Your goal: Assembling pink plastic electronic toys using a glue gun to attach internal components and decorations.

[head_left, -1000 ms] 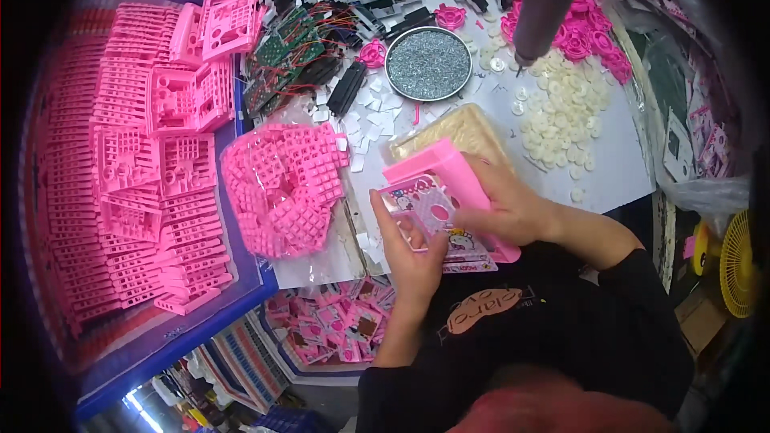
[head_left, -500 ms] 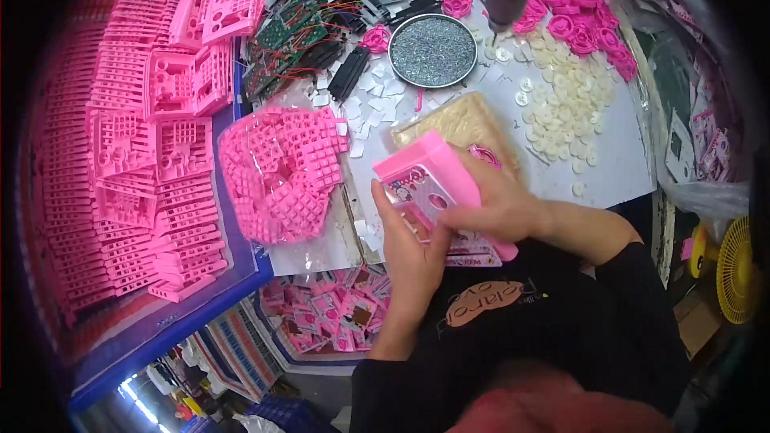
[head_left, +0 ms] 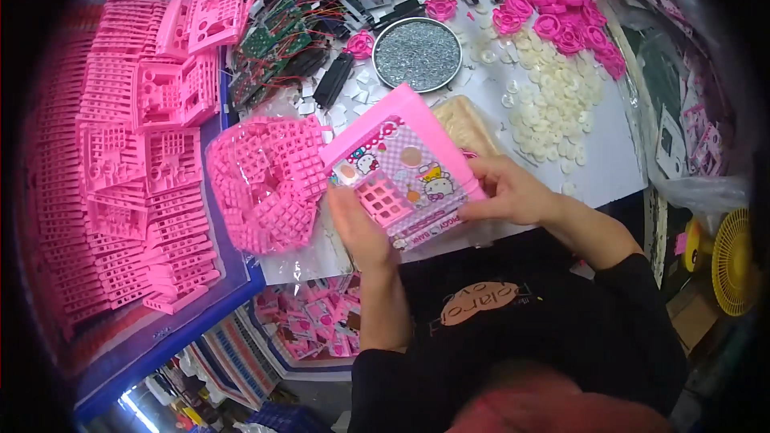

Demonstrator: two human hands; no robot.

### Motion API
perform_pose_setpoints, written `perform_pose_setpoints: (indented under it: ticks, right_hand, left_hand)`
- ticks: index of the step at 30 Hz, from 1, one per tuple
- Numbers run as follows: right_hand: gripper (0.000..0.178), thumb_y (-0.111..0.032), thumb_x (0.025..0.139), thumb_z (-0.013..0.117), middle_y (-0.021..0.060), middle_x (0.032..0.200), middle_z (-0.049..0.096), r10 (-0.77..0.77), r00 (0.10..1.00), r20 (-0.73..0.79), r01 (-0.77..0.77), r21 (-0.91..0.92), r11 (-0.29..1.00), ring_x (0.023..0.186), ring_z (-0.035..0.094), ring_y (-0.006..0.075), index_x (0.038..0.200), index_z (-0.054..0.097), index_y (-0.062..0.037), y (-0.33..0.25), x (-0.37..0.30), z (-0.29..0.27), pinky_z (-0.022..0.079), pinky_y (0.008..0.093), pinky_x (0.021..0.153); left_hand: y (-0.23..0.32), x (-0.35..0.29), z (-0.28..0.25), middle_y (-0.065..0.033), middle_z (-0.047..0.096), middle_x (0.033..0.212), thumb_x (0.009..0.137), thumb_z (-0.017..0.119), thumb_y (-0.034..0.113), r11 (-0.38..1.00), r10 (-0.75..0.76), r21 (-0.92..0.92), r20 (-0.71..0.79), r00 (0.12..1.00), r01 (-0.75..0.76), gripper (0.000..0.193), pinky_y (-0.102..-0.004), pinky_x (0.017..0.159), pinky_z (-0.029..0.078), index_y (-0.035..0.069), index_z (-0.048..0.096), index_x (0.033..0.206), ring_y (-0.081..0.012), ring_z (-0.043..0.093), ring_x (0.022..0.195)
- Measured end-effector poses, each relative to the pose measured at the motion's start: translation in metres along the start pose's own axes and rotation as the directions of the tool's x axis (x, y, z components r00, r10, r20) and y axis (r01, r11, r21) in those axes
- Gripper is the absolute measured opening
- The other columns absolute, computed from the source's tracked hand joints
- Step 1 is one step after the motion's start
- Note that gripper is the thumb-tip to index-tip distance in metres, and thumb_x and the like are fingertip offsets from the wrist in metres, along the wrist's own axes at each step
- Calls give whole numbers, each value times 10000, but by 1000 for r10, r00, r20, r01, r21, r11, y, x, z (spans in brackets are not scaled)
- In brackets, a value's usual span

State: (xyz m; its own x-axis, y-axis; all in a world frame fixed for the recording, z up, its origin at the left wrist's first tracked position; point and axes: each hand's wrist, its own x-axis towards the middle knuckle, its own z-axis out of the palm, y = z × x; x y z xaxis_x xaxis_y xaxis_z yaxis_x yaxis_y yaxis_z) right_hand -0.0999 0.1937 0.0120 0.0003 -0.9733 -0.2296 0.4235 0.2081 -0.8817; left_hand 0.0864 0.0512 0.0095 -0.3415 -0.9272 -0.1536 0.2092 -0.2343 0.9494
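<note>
Between my two hands is a pink plastic panel [head_left: 438, 138], its printed, cartoon-decorated face turned up. The face has round openings and a grid of square holes. My left hand [head_left: 361, 228] grips its left edge, the thumb hidden or unclear against the panel. At the right edge my right hand [head_left: 515, 192] holds it, with the thumb on the printed face and the fingers around the side. Just beyond the panel lies a tan, plastic-wrapped block [head_left: 469, 122], partly covered by it. A clear bag of pink key blocks [head_left: 269, 180] lies beside my left hand.
A round tin of small metal screws [head_left: 417, 54] stands behind the panel. White discs [head_left: 557, 116] and pink rings [head_left: 553, 0] are heaped at right. Circuit boards with wires [head_left: 277, 36] lie at back left. A blue-rimmed bin [head_left: 241, 293] holds stacked pink housings [head_left: 172, 160].
The panel has moved left and away from my body, its printed face now more exposed. My hands have spread to its opposite edges. The dark hanging tool at the top is out of view.
</note>
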Motion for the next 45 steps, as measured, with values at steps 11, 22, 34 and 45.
perform_pose_setpoints:
  ticks: [11,22,34,45]
  right_hand:
    - [422,-70,929,718,118,1244,690,-109,989,-103,106,-38,994,1091,648,147,1314,603,60,-13,-6,28,529,319,948]
    - [437,-62,926,710,87,1255,686,-59,998,-39,44,-309,950,1136,647,181,1344,601,2,-30,0,-25,545,357,945]
    - [788,-406,788,803,230,1568,388,-253,948,192,192,-981,-27,1436,327,487,1467,532,-113,-39,-4,-62,339,550,1176]
    - [894,-401,742,837,196,1541,434,-37,970,242,233,-959,-163,1420,381,454,1502,445,-140,-63,26,-68,389,490,1159]
  left_hand:
    - [2,24,9,-24,615,895,1129,354,382,995,71,80,-78,994,-65,457,-253,716,484,2,598,1061,-94,588,791]
    - [-26,5,-1,-121,704,947,1061,506,361,809,448,308,231,864,-501,426,-329,782,517,-31,674,1042,-217,668,833]
    - [2,33,-14,-119,655,1238,708,615,-22,229,167,477,840,517,-849,438,-487,1047,447,116,740,1104,-395,541,1244]
    - [6,-10,15,-141,632,1279,734,654,-3,338,148,472,828,541,-815,419,-531,1071,403,71,678,1146,-390,552,1240]
